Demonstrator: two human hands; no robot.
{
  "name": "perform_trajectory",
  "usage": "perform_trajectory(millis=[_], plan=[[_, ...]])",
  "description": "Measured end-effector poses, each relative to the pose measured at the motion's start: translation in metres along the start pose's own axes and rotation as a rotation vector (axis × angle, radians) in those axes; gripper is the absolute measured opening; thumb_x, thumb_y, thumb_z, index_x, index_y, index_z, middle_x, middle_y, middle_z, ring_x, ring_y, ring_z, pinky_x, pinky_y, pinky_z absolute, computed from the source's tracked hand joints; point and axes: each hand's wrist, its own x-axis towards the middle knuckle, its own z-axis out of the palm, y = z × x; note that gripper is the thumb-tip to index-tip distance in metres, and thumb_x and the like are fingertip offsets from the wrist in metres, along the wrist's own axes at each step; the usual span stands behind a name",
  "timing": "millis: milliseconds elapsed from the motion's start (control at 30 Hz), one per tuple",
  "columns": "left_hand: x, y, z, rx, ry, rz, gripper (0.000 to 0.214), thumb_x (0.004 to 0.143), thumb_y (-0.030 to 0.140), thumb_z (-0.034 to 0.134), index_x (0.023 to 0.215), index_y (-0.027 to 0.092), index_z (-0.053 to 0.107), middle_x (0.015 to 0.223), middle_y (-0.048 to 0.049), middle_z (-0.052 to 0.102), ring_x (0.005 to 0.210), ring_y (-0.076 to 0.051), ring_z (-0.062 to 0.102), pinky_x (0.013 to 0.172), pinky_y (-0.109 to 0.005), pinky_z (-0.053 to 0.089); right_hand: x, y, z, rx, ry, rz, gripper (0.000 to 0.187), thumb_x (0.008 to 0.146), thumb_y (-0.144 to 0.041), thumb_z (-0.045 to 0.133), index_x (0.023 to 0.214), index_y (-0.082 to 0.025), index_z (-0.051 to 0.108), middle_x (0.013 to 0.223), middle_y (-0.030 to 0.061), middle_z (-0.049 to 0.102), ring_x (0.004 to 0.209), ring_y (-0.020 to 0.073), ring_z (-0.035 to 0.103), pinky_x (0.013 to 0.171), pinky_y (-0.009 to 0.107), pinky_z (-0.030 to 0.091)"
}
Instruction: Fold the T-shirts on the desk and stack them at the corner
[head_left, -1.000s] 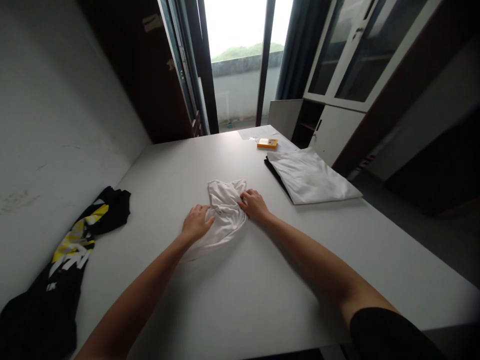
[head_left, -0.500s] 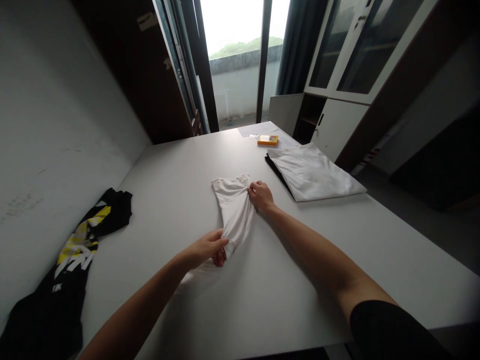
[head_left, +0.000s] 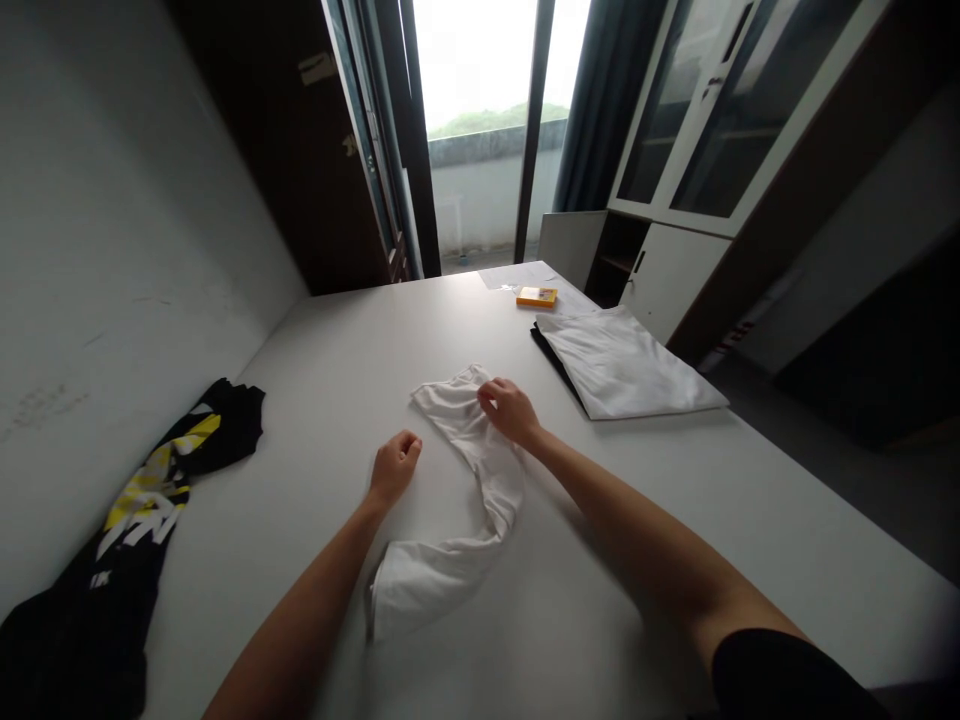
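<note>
A crumpled white garment (head_left: pixel 491 480) lies on the white table in front of me, bent into a C with its opening to the left. It looks like a bunched shirt, though its full shape is hidden in the folds. My right hand (head_left: pixel 508 408) is at its far end, fingers pinched on the fabric at the right edge. Left of the garment, my left hand (head_left: pixel 395 465) is curled closed just above the table, apart from the cloth, with nothing visible in it. The garment's near end spreads out below my left hand.
A folded white cloth (head_left: pixel 630 365) rests over something black on the right of the table (head_left: pixel 337 350). Behind it sits a small yellow box (head_left: pixel 536 297) near some papers. Along the left wall lies a black garment (head_left: pixel 97 620) with a yellow and white print.
My left hand has let go of the white garment and moved up and left. The garment's middle has dropped and bowed rightward. My right hand has shifted slightly left and nearer, still at the far end.
</note>
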Motion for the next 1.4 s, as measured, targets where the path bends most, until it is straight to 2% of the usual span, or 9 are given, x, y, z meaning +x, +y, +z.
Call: perform_trajectory(millis=[200, 367, 533, 667, 867, 1033, 1167, 1267, 1400], plan=[[-0.006, -0.008, 0.006, -0.071, 0.059, 0.002, 0.028, 0.095, 0.042, 0.047, 0.079, 0.021, 0.058, 0.072, 0.0017, 0.06, 0.067, -0.016, 0.054, 0.066, -0.025, 0.041, 0.008, -0.06, 0.043, -0.193, -0.199, 0.014, 0.043, 0.091, -0.055, 0.067, 0.121, -0.024, 0.066, 0.126, 0.0165, 0.063, 0.119, 0.0364, 0.054, 0.098, 0.05, 0.042], [-0.008, -0.011, 0.005, -0.1, 0.098, 0.001, 0.026, 0.094, 0.039, 0.049, 0.078, 0.022, 0.059, 0.076, -0.0003, 0.062, 0.071, -0.017, 0.057, 0.071, -0.027, 0.044, 0.017, -0.065, 0.06, -0.225, -0.199, 0.104, 0.018, 0.096, -0.03, 0.055, 0.107, -0.022, 0.067, 0.121, 0.016, 0.065, 0.118, 0.0342, 0.053, 0.099, 0.049, 0.039], [-0.005, -0.013, 0.007, -0.182, 0.123, -0.039, 0.014, 0.09, 0.031, 0.057, 0.081, 0.022, 0.063, 0.088, -0.0051, 0.067, 0.09, -0.022, 0.061, 0.087, -0.033, 0.046, 0.02, -0.06, 0.041, 0.534, -0.211, 0.226, 0.023, 0.091, -0.044, 0.058, 0.081, -0.023, 0.058, 0.076, 0.0, 0.059, 0.075, 0.0185, 0.054, 0.07, 0.029, 0.042], [-0.003, -0.015, 0.007, -0.356, 0.118, -0.08, 0.022, 0.085, 0.026, 0.065, 0.106, 0.024, 0.067, 0.105, -0.0057, 0.071, 0.101, -0.024, 0.064, 0.096, -0.037, 0.046, 0.019, -0.077, 0.011, 1.236, -0.275, 0.342, 0.036, 0.079, -0.054, 0.071, 0.082, -0.024, 0.053, 0.068, -0.0046, 0.049, 0.06, 0.0139, 0.044, 0.056, 0.025, 0.036], [-0.002, -0.013, 0.001, -0.75, 0.127, -0.136, 0.067, 0.084, 0.032, 0.071, 0.146, 0.025, 0.046, 0.143, -0.0132, 0.06, 0.123, -0.028, 0.061, 0.102, -0.04, 0.049, 0.021, -0.105, -0.022, 1.511, -0.284, 0.309, 0.032, 0.08, -0.049, 0.073, 0.097, -0.026, 0.059, 0.084, 0.0005, 0.061, 0.077, 0.02, 0.057, 0.07, 0.031, 0.05], [-0.006, -0.006, 0.0, -1.095, -0.019, -0.165, 0.053, 0.088, 0.051, 0.067, 0.129, 0.017, 0.061, 0.131, -0.0148, 0.068, 0.119, -0.03, 0.066, 0.099, -0.042, 0.054, 0.026, -0.091, -0.006, 1.421, -0.233, 0.324, 0.031, 0.082, -0.051, 0.069, 0.09, -0.025, 0.055, 0.08, -0.0015, 0.058, 0.074, 0.0171, 0.055, 0.069, 0.029, 0.049], [-0.007, 0.002, 0.001, -1.27, -0.042, -0.205, 0.05, 0.089, 0.051, 0.07, 0.126, 0.017, 0.064, 0.131, -0.0132, 0.069, 0.123, -0.029, 0.064, 0.105, -0.043, 0.052, 0.026, -0.072, 0.016, 0.932, -0.042, 0.418, 0.029, 0.083, -0.046, 0.067, 0.081, -0.024, 0.049, 0.071, -0.0036, 0.05, 0.067, 0.0154, 0.048, 0.063, 0.027, 0.042], [-0.005, 0.006, 0.001, -1.348, -0.039, -0.23, 0.045, 0.093, 0.047, 0.067, 0.126, 0.017, 0.065, 0.133, -0.012, 0.068, 0.127, -0.029, 0.062, 0.109, -0.043, 0.051, 0.021, -0.068, 0.021, 0.521, 0.154, 0.249, 0.017, 0.085, -0.037, 0.063, 0.086, -0.025, 0.051, 0.085, 0.0014, 0.057, 0.078, 0.0187, 0.053, 0.071, 0.031, 0.044], [-0.004, 0.008, -0.002, -1.381, -0.025, -0.284, 0.042, 0.094, 0.044, 0.064, 0.127, 0.017, 0.065, 0.131, -0.0107, 0.069, 0.128, -0.029, 0.061, 0.112, -0.043, 0.049, 0.013, -0.074, 0.018, 0.346, 0.015, -0.062, 0.022, 0.095, -0.038, 0.056, 0.078, -0.024, 0.055, 0.085, 0.0034, 0.06, 0.079, 0.0189, 0.055, 0.075, 0.031, 0.044]])
